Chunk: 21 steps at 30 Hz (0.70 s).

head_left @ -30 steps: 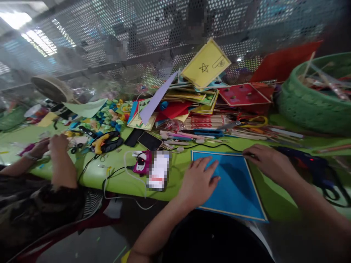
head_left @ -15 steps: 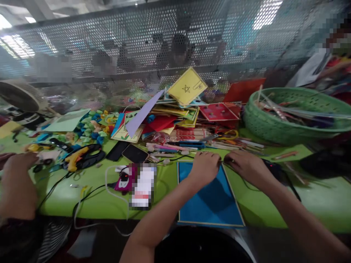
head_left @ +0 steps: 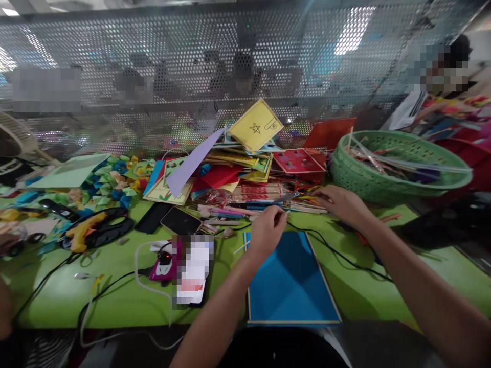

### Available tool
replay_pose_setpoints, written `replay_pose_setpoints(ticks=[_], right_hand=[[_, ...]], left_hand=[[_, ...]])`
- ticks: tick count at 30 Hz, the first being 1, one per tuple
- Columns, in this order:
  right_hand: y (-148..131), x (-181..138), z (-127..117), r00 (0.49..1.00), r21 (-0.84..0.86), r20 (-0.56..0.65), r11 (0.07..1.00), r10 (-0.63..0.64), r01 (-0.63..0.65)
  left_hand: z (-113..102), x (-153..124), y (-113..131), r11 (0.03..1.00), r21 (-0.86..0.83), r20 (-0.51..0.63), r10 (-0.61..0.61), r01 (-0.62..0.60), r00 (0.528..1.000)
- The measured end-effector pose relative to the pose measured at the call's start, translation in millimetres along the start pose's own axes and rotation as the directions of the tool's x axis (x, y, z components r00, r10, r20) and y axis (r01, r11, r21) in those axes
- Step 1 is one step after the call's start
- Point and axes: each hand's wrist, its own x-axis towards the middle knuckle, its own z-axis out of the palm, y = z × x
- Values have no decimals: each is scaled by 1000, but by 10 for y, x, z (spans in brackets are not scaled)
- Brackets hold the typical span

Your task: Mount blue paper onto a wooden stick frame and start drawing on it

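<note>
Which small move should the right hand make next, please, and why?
Probably close the right hand on one thin stick from the loose sticks beneath its fingertips. It lies open there, beside the green basket, while the left hand, fingers pinched, hovers at the far edge of the blue card.

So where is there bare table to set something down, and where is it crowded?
Bare green table lies between the glue gun and the near edge, crossed by cables, and right of the blue sheet, under the right forearm. The back, around the card pile and basket, is crowded.
</note>
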Motion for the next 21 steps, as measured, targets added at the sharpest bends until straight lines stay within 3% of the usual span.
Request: replay_pose_setpoints(ticks=[6, 13, 18, 21], right_hand=[[128, 375, 357, 996, -147, 73, 989, 41, -30], [144, 505, 358, 995, -230, 74, 972, 69, -50], [187, 418, 320, 970, -261, 4, 937, 244, -234], [197, 320, 347, 942, -251, 53, 918, 330, -308]], left_hand=[[-30, -3, 43, 987, -158, -36, -47, 41, 998], [-40, -16, 83, 972, -226, -40, -78, 67, 996], [-34, -14, 77, 965, -255, -37, -82, 70, 996], [-33, -11, 80, 961, -268, -38, -88, 74, 995]])
